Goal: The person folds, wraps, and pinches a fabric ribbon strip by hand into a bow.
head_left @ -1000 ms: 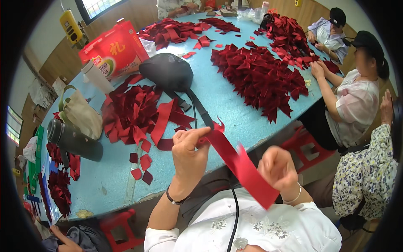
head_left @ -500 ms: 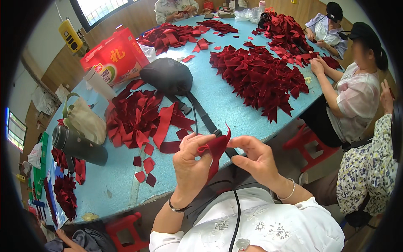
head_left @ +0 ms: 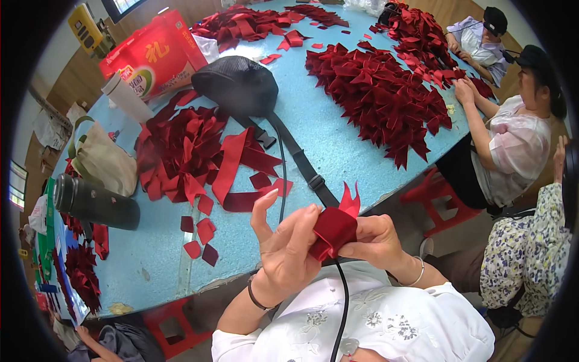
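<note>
Both hands meet in front of my chest on a folded piece of dark red velvet ribbon (head_left: pixel 335 229). My left hand (head_left: pixel 286 250) pinches its left side with thumb and fingers, index finger raised. My right hand (head_left: pixel 377 241) grips the right side; two pointed ribbon tails stick up above it. On the light blue table (head_left: pixel 338 145) just beyond lie a heap of cut red ribbon pieces (head_left: pixel 181 151) and a long loose red strip (head_left: pixel 232 163).
A black bag (head_left: pixel 238 84) with a strap runs toward me. A dark flask (head_left: pixel 93 202), a beige bag (head_left: pixel 102 160), a white cup (head_left: pixel 126 96) and a red carton (head_left: pixel 154 54) stand at left. Big ribbon piles (head_left: pixel 386 90) lie at right, where other people sit working.
The long ribbon strip that was stretched out between my hands has been folded up into a compact loop, and my hands have come close together.
</note>
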Action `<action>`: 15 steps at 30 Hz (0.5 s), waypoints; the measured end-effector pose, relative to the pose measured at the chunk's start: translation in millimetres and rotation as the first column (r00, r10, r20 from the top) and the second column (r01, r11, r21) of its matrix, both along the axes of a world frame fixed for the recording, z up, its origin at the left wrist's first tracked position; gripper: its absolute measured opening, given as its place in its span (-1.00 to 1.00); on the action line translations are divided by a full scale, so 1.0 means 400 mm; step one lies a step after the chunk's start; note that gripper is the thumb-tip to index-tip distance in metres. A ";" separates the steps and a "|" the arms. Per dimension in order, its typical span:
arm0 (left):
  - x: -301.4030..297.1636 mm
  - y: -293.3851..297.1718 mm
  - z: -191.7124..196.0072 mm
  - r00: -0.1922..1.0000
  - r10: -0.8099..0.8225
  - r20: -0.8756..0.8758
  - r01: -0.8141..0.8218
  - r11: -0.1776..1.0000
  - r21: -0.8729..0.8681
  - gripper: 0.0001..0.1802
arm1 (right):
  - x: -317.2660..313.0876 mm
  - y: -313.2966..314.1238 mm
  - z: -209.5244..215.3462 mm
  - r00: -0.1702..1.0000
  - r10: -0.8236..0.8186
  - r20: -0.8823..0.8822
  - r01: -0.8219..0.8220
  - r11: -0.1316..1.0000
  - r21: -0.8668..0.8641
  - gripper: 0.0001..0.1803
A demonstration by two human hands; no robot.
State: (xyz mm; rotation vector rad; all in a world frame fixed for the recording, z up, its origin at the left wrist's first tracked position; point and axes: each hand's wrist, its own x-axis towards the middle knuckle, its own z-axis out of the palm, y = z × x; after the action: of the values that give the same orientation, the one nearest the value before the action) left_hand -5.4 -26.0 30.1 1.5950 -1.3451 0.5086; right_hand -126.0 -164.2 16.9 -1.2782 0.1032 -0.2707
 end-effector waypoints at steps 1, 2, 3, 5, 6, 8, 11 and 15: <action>0.003 0.003 -0.002 0.999 0.003 0.040 -0.003 1.000 -0.002 -0.30 | -0.006 -0.004 0.002 1.000 0.001 -0.012 -0.001 1.000 0.000 -0.82; 0.006 0.006 -0.005 0.997 0.006 0.080 -0.006 1.000 -0.003 -0.29 | -0.014 -0.011 0.003 0.997 0.081 0.001 -0.081 0.996 0.035 -0.81; 0.012 0.006 -0.009 0.998 0.006 0.070 -0.006 1.000 -0.003 -0.29 | -0.020 -0.018 0.004 0.987 0.159 0.019 -0.160 0.985 0.068 -0.81; 0.022 0.007 -0.017 0.995 0.001 0.105 0.006 0.998 -0.064 -0.46 | -0.025 -0.022 0.008 0.988 0.156 0.026 -0.157 0.986 0.056 -0.80; 0.025 0.008 -0.025 0.995 0.000 0.096 0.006 0.998 -0.063 -0.46 | -0.023 -0.025 0.014 0.978 0.171 0.117 -0.176 0.984 0.039 -0.80; 0.031 0.014 -0.045 0.991 -0.014 0.133 0.028 0.994 -0.102 -0.53 | -0.028 -0.035 0.033 0.965 0.202 0.166 -0.214 0.975 0.062 -0.78; 0.025 0.028 -0.065 0.994 -0.041 0.101 0.046 0.998 -0.040 -0.55 | -0.042 -0.055 0.064 0.976 0.212 0.056 -0.218 0.917 0.335 -0.80; 0.022 0.040 -0.078 0.989 -0.102 0.108 0.102 0.995 0.005 -0.59 | -0.013 -0.070 0.120 0.978 0.204 0.035 -0.182 0.763 0.620 -0.82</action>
State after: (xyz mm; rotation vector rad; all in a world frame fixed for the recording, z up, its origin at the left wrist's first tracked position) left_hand 3.5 -10.2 -1.3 1.5074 -1.5000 0.5388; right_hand -131.1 -192.2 65.0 -0.6195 0.0793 -0.0215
